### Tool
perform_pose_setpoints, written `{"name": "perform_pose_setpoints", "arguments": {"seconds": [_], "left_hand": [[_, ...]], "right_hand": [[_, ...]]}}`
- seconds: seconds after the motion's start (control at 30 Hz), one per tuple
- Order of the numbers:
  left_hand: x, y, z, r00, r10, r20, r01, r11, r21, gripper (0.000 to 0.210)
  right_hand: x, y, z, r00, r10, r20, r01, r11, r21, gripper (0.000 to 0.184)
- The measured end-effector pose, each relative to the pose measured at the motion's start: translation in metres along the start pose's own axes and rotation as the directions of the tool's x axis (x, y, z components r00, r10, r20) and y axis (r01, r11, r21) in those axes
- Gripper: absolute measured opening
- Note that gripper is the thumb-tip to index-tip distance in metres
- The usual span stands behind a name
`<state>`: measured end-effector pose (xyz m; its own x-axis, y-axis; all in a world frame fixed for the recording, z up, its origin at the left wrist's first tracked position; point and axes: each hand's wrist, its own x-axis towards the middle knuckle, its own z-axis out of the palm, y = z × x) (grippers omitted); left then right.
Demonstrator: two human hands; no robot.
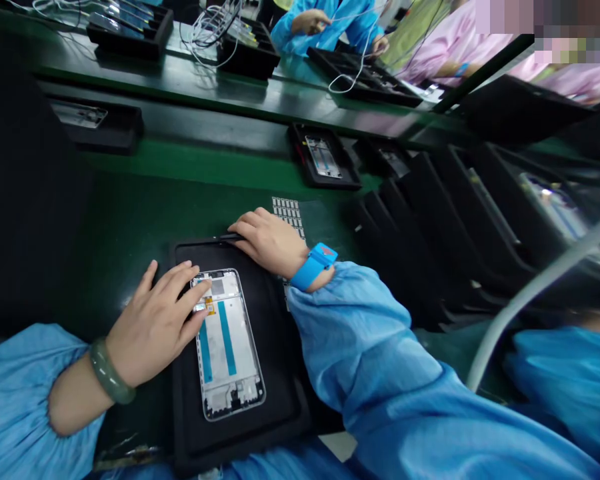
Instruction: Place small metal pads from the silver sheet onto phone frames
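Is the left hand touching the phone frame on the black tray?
Yes, the left hand rests its fingertips on the phone frame lying in the black tray.

Bare green worktop (130, 220) left of black fixture tray (280, 373): open lane, nothing standing there. Left hand (155, 323) lies over phone frame (227, 347) top corner; right hand (270, 240) rests on tray's far edge, blocking approach from that side. Grey sticker sheet (289, 212) flat just behind right hand. Right side closed by row of upright black trays (430, 227). White hose (530, 293) crosses slantwise at right. Small tray with part (325, 160) farther back.
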<state>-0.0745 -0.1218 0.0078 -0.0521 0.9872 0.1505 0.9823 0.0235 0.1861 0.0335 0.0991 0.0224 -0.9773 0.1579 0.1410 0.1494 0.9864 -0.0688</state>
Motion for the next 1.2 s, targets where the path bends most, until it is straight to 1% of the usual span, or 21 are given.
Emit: {"name": "perform_pose_setpoints", "arguments": {"seconds": [0.07, 0.1, 0.13, 0.17, 0.2, 0.23, 0.27, 0.33, 0.37, 0.4, 0.43, 0.47, 0.5, 0.63, 0.7, 0.87, 0.97, 1.03, 1.1, 1.17, 1.2], "left_hand": [[-0.001, -0.001, 0.001, 1.0, -0.004, 0.0, 0.004, 1.0, -0.016, 0.038], [-0.001, -0.001, 0.001, 1.0, -0.005, 0.002, 0.005, 1.0, -0.024, 0.039], [-0.001, -0.001, 0.002, 1.0, -0.006, 0.004, 0.006, 1.0, -0.031, 0.039], [-0.002, -0.001, 0.002, 1.0, -0.007, 0.005, 0.007, 0.999, -0.035, 0.039], [-0.002, -0.001, 0.002, 1.0, -0.008, 0.005, 0.008, 0.999, -0.037, 0.04], [-0.002, -0.001, 0.001, 1.0, -0.008, 0.006, 0.008, 0.999, -0.038, 0.04], [-0.002, -0.001, 0.001, 1.0, -0.009, 0.005, 0.009, 0.999, -0.038, 0.04], [-0.002, 0.0, 0.001, 1.0, -0.011, 0.0, 0.011, 0.999, -0.04, 0.04], [-0.002, 0.0, 0.001, 1.0, -0.011, -0.003, 0.011, 0.999, -0.041, 0.04], [-0.002, 0.0, 0.001, 1.0, -0.011, -0.005, 0.011, 0.999, -0.043, 0.04], [-0.002, 0.0, 0.001, 1.0, -0.01, -0.006, 0.01, 0.999, -0.044, 0.04], [-0.002, 0.0, 0.001, 1.0, -0.01, -0.007, 0.01, 0.999, -0.044, 0.04], [-0.002, 0.0, 0.001, 1.0, -0.011, -0.005, 0.01, 0.999, -0.043, 0.041], [-0.002, 0.0, 0.001, 1.0, -0.012, 0.005, 0.012, 0.999, -0.037, 0.042], [-0.002, 0.0, 0.001, 1.0, -0.011, 0.003, 0.011, 0.999, -0.042, 0.041], [-0.003, 0.0, 0.001, 1.0, -0.011, -0.009, 0.01, 0.999, -0.048, 0.041], [-0.003, -0.001, 0.002, 1.0, -0.007, -0.006, 0.006, 0.999, -0.041, 0.041], [-0.003, -0.001, 0.002, 1.0, -0.008, -0.002, 0.008, 0.999, -0.04, 0.042], [-0.003, -0.001, 0.002, 1.0, -0.006, 0.002, 0.006, 0.999, -0.039, 0.042], [-0.002, 0.0, 0.002, 1.0, -0.003, 0.003, 0.003, 1.0, -0.027, 0.04], [-0.002, 0.001, 0.001, 1.0, -0.001, 0.002, 0.001, 1.0, -0.018, 0.039]], "right_hand": [[0.0, -0.007, -0.006, 0.982, 0.083, -0.171, -0.065, 0.992, 0.111, 0.029], [0.0, -0.011, -0.009, 0.953, 0.162, -0.257, -0.105, 0.969, 0.222, 0.033], [-0.001, -0.017, -0.011, 0.915, 0.257, -0.312, -0.134, 0.922, 0.364, 0.037], [-0.002, -0.022, -0.013, 0.88, 0.351, -0.319, -0.147, 0.841, 0.521, 0.039], [-0.003, -0.028, -0.013, 0.855, 0.436, -0.281, -0.151, 0.728, 0.669, 0.04], [-0.003, -0.033, -0.013, 0.844, 0.494, -0.208, -0.153, 0.593, 0.791, 0.04], [-0.003, -0.038, -0.011, 0.843, 0.524, -0.12, -0.155, 0.452, 0.879, 0.04], [-0.002, -0.045, -0.006, 0.851, 0.523, 0.041, -0.171, 0.203, 0.964, 0.04], [-0.001, -0.048, -0.004, 0.858, 0.503, 0.099, -0.18, 0.114, 0.977, 0.041], [0.0, -0.05, -0.001, 0.866, 0.481, 0.137, -0.186, 0.056, 0.981, 0.042], [0.0, -0.051, 0.003, 0.871, 0.466, 0.157, -0.192, 0.027, 0.981, 0.042], [-0.001, -0.051, 0.006, 0.872, 0.462, 0.164, -0.197, 0.025, 0.98, 0.042], [-0.001, -0.051, 0.009, 0.869, 0.468, 0.158, -0.204, 0.05, 0.978, 0.041], [-0.005, -0.05, 0.019, 0.865, 0.5, 0.048, -0.222, 0.294, 0.93, 0.036], [-0.006, -0.05, 0.022, 0.87, 0.492, -0.005, -0.213, 0.385, 0.898, 0.035], [-0.006, -0.052, 0.022, 0.876, 0.478, -0.071, -0.185, 0.468, 0.864, 0.033], [-0.006, -0.055, 0.017, 0.891, 0.435, -0.132, -0.162, 0.576, 0.801, 0.031], [-0.007, -0.057, 0.012, 0.906, 0.379, -0.188, -0.131, 0.674, 0.727, 0.027], [-0.007, -0.058, 0.008, 0.928, 0.28, -0.248, -0.072, 0.785, 0.615, 0.022], [-0.007, -0.058, 0.007, 0.954, 0.107, -0.28, 0.042, 0.877, 0.478, 0.019], [-0.007, -0.058, 0.008, 0.957, 0.013, -0.29, 0.115, 0.9, 0.42, 0.017]]}}
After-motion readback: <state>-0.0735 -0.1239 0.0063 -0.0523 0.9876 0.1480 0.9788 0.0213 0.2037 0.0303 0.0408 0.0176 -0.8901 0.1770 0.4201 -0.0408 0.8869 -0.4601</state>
